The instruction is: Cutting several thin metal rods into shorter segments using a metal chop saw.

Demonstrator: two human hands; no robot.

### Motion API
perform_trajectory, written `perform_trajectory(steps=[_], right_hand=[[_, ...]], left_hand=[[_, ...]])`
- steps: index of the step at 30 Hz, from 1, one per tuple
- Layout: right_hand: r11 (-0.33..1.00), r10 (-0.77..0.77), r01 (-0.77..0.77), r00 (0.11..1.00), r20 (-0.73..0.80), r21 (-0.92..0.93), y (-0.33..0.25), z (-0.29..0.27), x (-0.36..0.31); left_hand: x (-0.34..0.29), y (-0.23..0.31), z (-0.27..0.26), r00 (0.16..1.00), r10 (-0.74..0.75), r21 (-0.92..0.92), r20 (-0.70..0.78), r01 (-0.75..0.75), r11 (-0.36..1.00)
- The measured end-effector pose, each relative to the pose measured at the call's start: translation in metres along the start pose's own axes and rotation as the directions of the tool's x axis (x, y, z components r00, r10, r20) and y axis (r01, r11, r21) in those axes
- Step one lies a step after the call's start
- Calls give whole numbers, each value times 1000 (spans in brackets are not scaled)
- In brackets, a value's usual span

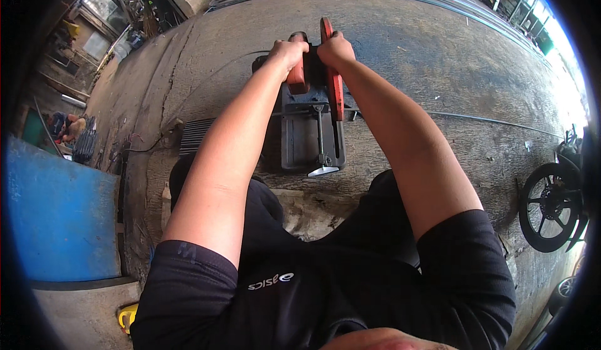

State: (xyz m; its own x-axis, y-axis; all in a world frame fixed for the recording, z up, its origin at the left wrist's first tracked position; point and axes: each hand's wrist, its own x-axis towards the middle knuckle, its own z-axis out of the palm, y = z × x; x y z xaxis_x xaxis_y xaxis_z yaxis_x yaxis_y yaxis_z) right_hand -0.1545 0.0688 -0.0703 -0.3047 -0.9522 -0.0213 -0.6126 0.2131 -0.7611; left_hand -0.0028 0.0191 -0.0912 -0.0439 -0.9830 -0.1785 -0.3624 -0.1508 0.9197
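Black T-shirt (350, 287) fills the lower frame; a blue panel (62, 212) stands at left. A red-and-black chop saw (299, 140) sits upper centre, left hand (288, 55) clasping its red handle (298, 80), right hand (336, 50) at its red guard (335, 93), grip unclear.

machine (303, 103) partly hidden, blue panel (69, 206) cut off

Red-and-black cut-off saw (298, 86), upright, dark base (299, 143) flat on floor (426, 68).
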Motion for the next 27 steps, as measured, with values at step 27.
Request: perform_trajectory(steps=[27], right_hand=[[995, -75, 79, 995, -64, 63, 17, 13, -11]], left_hand=[[-63, 18, 4, 979, 57, 210, -198, -15, 978]])
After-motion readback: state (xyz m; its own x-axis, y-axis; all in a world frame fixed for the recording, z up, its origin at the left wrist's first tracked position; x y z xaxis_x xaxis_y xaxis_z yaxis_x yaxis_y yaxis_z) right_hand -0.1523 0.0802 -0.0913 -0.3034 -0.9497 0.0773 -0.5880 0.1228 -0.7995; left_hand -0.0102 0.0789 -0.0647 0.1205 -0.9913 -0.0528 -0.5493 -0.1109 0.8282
